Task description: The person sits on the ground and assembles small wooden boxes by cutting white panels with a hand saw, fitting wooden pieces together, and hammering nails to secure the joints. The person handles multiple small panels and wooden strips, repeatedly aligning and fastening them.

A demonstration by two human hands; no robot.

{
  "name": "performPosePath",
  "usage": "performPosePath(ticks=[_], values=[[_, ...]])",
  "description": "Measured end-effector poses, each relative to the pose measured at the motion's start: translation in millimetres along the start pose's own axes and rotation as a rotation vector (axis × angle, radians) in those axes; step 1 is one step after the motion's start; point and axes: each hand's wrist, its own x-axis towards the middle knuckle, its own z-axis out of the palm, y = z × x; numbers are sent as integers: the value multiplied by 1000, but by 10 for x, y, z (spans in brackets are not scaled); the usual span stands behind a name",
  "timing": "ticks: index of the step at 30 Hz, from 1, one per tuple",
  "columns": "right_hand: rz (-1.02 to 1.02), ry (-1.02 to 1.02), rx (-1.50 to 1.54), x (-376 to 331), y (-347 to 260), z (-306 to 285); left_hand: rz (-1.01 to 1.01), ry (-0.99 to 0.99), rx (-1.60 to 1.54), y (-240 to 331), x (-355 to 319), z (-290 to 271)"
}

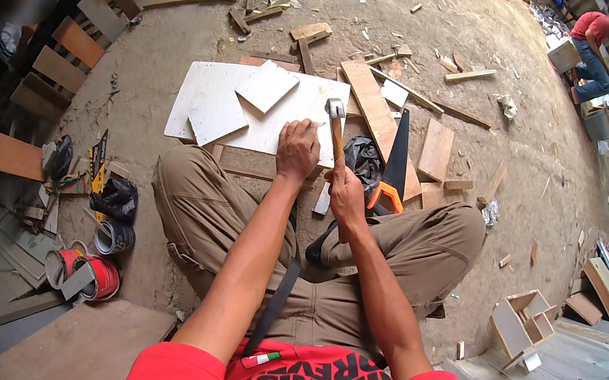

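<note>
I sit on the ground with a large white board (201, 84) in front of my knees. My right hand (343, 194) grips the wooden handle of a hammer (335, 112), whose metal head hangs just above the board's right edge. My left hand (298, 149) rests on the board's near right corner, fingers pinched together beside the hammer head; whether a nail is between them cannot be told. Two smaller white panels (266, 85) lie on the board.
A handsaw with an orange handle (392, 172) lies right of the hammer beside a long wooden plank (373, 109). Paint cans (85, 274) and tools sit at my left, a wooden slatted frame (71, 42) far left. Another person (594, 49) crouches top right. Small wooden boxes (519, 327) stand lower right.
</note>
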Motion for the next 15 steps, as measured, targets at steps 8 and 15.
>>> performPosePath(ticks=[8, 15], values=[[93, -39, -50, 16, -21, -36, -40, -18, -40, -32, -15, 18], [94, -86, -140, 10, 57, -28, -10, 5, -32, -32, -21, 38]])
